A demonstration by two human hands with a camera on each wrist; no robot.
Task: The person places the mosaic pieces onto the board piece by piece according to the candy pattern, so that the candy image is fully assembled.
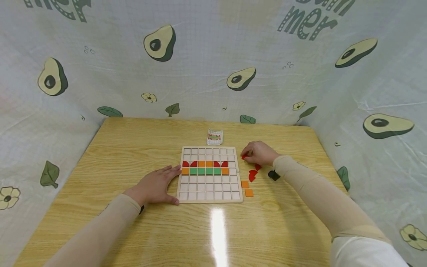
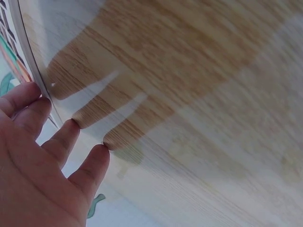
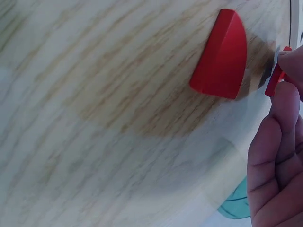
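My left hand [image 1: 158, 186] lies at the left edge of a pale wooden grid board [image 1: 210, 187], fingers spread and touching its frame. Two rows of the board hold tiles: green squares [image 1: 201, 171], orange squares [image 1: 201, 163] and red quarter-round pieces [image 1: 194, 164]. Right of the board, my right hand [image 1: 261, 152] pinches a red tile [image 3: 275, 78] between thumb and index finger. Beneath that hand, another red quarter-round piece [image 3: 221, 56] lies on the table. More red pieces [image 1: 252, 175] rest nearer to me, partly overlapping.
Two loose orange squares [image 1: 247, 188] sit by the board's lower right edge. Black pieces [image 1: 274, 175] lie beside my right forearm. A small pattern card [image 1: 214, 137] stands behind the board. Printed cloth [image 1: 200, 74] encloses the wooden table [image 1: 143, 144] at the back and sides.
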